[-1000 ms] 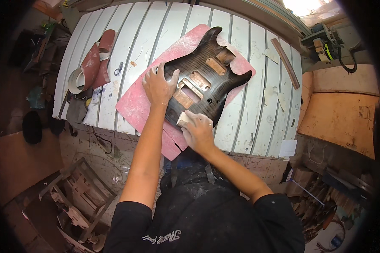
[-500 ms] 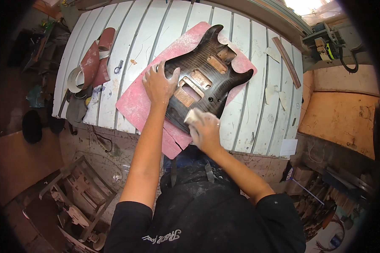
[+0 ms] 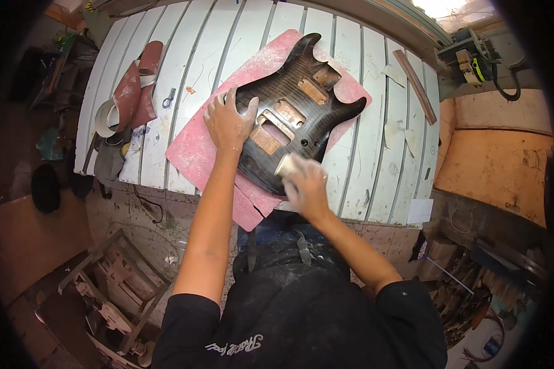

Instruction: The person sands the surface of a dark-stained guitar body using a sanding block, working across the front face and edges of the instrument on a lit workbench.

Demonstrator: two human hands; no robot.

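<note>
A dark-stained electric guitar body (image 3: pixel 272 93) with horns and routed cavities of bare wood lies at a slant on a dusty pink mat (image 3: pixel 191 147). Flat against its left edge rests my left hand (image 3: pixel 229 123), dusty, with thumb and fingers spread. My right hand (image 3: pixel 308 189), somewhat blurred, grips a cream-coloured piece of folded or curled sandpaper (image 3: pixel 285 165) at the lower end of the body, right of the largest cavity. The hand hides part of the body's lower edge.
White slatted table (image 3: pixel 345 147) underneath. Curled red-brown sandpaper sheets (image 3: pixel 126 98) lie at its left, a wooden strip (image 3: pixel 415 87) and pale scraps (image 3: pixel 393 134) at its right. A wooden chair frame (image 3: pixel 117 277) stands lower left; a machine (image 3: pixel 474 64) sits upper right.
The right hand with the sandpaper has shifted slightly right on the lower part of the guitar body. My left hand keeps its place on the body's edge.
</note>
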